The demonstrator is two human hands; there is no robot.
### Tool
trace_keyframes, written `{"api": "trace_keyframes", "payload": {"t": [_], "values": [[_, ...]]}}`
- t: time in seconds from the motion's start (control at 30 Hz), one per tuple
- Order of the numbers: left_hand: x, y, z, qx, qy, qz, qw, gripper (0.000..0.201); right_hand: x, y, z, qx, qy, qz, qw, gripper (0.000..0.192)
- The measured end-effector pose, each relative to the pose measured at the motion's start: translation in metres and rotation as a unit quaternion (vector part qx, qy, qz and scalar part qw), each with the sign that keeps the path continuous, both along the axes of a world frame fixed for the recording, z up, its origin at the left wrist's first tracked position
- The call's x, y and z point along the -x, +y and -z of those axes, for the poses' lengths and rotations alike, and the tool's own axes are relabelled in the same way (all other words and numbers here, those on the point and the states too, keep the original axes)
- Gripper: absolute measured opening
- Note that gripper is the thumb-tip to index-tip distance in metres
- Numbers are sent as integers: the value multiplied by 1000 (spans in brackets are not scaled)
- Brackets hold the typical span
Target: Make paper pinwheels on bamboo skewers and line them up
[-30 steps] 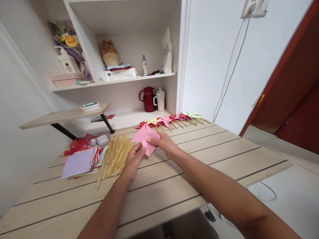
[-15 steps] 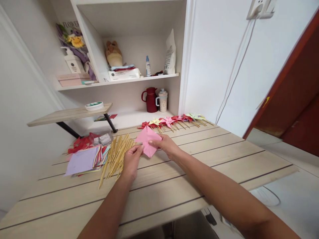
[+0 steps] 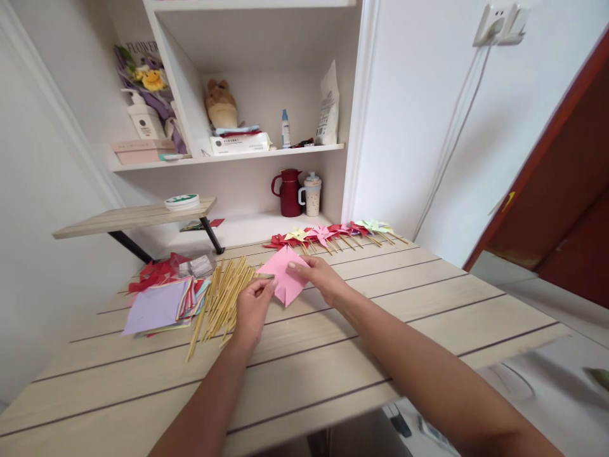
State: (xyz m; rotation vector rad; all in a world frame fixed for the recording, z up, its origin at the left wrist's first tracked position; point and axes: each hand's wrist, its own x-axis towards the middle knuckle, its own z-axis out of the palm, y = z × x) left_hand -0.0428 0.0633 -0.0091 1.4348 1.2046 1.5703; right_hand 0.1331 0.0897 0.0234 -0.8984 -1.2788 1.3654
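Hands met over the table (image 3: 333, 355), forearms stretched forward. The left hand (image 3: 251, 309) pinched a thin stick (image 3: 264, 277) lying roughly left to right, its tip at the pink paper (image 3: 285, 273). The right hand (image 3: 320, 277) gripped that folded paper, one corner pointing down toward the table, beside the pile of sticks (image 3: 221, 298).

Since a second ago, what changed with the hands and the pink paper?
Little changed. The left hand now pinches a thin stick at the edge of the pink paper; earlier its fingers gripped the paper itself. The right hand keeps its hold on the paper. The stick pile, paper stack and pinwheel row stayed put.
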Motion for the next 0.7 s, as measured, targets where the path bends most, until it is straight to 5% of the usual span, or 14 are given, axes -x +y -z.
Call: {"api": "trace_keyframes", "payload": {"t": [0.7], "values": [[-2, 1, 2, -34, 53, -13, 998, 21, -7, 5, 3, 28, -6, -14, 1000, 46]]}}
